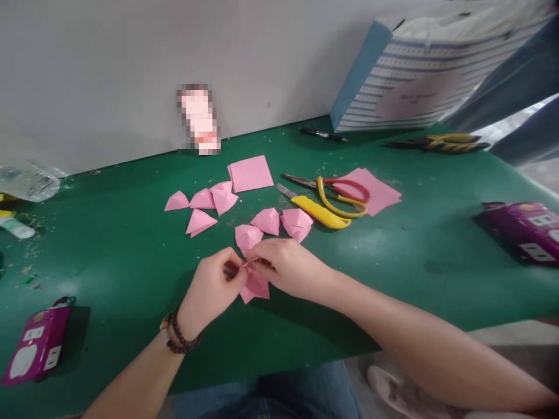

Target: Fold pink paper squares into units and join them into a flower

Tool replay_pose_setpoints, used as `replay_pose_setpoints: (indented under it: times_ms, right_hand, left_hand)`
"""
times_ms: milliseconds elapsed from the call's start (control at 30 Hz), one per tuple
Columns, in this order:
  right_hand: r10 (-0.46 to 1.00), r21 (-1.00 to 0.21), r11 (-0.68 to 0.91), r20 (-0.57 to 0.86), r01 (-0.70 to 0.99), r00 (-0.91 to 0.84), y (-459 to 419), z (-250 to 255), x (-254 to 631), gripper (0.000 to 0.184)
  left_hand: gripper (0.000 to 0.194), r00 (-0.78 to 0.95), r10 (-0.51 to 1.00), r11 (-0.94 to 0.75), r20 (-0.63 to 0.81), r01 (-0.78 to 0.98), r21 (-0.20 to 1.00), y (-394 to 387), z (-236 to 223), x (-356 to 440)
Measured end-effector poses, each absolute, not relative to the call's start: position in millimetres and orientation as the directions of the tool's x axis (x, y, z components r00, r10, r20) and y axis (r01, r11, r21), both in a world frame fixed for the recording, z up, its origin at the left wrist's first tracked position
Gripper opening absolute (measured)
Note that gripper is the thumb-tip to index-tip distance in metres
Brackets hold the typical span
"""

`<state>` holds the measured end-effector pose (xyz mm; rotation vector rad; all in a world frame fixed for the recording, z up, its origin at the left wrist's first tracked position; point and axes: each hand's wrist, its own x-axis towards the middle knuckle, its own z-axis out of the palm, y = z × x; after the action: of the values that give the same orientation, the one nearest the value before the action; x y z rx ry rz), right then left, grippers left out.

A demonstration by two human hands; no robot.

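Observation:
My left hand (213, 285) and my right hand (286, 267) meet near the front middle of the table. Both pinch the upper part of a folded piece of pink paper (255, 286), whose pointed lower end shows beneath my fingers. Just beyond them lie several folded pink paper pieces, among them a rounded one (248, 237) close to my right fingers and another (297, 223) farther right. More folded pieces (201, 221) rest to the left. Flat pink squares (251, 173) lie behind. A yellow-handled knife (321, 212) and scissors (345, 195) with red and yellow handles lie together on the right.
The green tabletop (140, 233) meets a pale wall. Along the back are a phone-like blurred object (201, 119), a pen (323, 135), a striped paper bag (406, 81) and pliers (441, 143). Pink squares (379, 192) lie under the scissors. Purple power strips (37, 343) stand at both sides.

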<state>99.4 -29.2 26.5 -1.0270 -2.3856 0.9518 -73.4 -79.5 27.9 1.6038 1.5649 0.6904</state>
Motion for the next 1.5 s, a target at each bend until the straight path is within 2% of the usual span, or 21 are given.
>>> replay_pose_setpoints:
  times_ms: [167, 233, 367, 500, 667, 767, 867, 967, 1067, 1200, 1367, 1500]
  right_hand:
    - [0.845, -0.773, 0.361, 0.034, 0.522, -0.533, -32.4, 30.3, 98.4, 0.014]
    - [0.856, -0.756, 0.363, 0.040, 0.545, -0.515, -33.4, 29.2, 98.0, 0.009]
    - [0.875, -0.711, 0.404, 0.118, 0.575, -0.469, -32.4, 23.8, 97.2, 0.014]
    - [0.866, -0.669, 0.425, 0.106, 0.609, -0.488, -28.7, 21.2, 98.1, 0.015]
    - [0.773, -0.667, 0.502, 0.063, 0.550, -0.631, -27.9, 21.6, 100.1, 0.013]
    - [0.728, -0.682, 0.522, 0.043, 0.512, -0.685, -29.3, 21.8, 100.0, 0.014]
    - [0.732, -0.683, 0.511, 0.026, 0.523, -0.681, -29.8, 22.3, 99.1, 0.014]
    - [0.758, -0.700, 0.478, 0.024, 0.530, -0.652, -29.2, 23.7, 98.7, 0.012]
    - [0.805, -0.778, 0.387, 0.023, 0.495, -0.594, -28.1, 25.7, 99.8, 0.009]
    - [0.831, -0.846, 0.321, 0.037, 0.425, -0.554, -26.6, 25.8, 101.7, 0.008]
    - [0.812, -0.852, 0.349, 0.068, 0.389, -0.579, -27.4, 22.6, 100.9, 0.014]
    - [0.781, -0.816, 0.450, 0.162, 0.362, -0.604, -28.8, 22.4, 100.3, 0.021]
  left_hand:
    - [0.017, -0.082, 0.997, 0.040, 0.007, 0.562, 0.826, -79.5, 27.3, -73.6]
    - [0.015, -0.122, 0.990, 0.015, 0.065, 0.563, 0.827, -79.9, 26.1, -71.4]
    - [0.013, -0.141, 0.982, -0.022, 0.127, 0.580, 0.814, -80.5, 21.5, -66.5]
    - [0.015, -0.103, 0.994, 0.030, 0.030, 0.528, 0.849, -79.8, 20.2, -65.6]
    - [0.013, -0.003, 0.993, 0.110, -0.120, 0.430, 0.896, -79.3, 26.6, -66.9]
    - [0.003, 0.080, 0.988, 0.079, -0.132, 0.476, 0.876, -79.7, 28.3, -67.7]
    - [0.007, 0.107, 0.985, 0.057, -0.134, 0.530, 0.846, -80.6, 27.8, -68.7]
    - [0.011, 0.053, 0.994, 0.049, -0.094, 0.551, 0.833, -80.9, 27.8, -70.1]
    - [0.013, -0.019, 0.998, 0.057, -0.056, 0.559, 0.827, -79.8, 28.6, -71.8]
    - [0.010, -0.037, 0.996, 0.090, -0.082, 0.512, 0.854, -77.3, 28.0, -72.4]
    - [0.008, -0.007, 0.991, 0.119, -0.133, 0.496, 0.860, -76.0, 28.3, -71.6]
    - [0.008, -0.044, 0.991, 0.132, -0.127, 0.509, 0.851, -76.5, 29.2, -71.7]
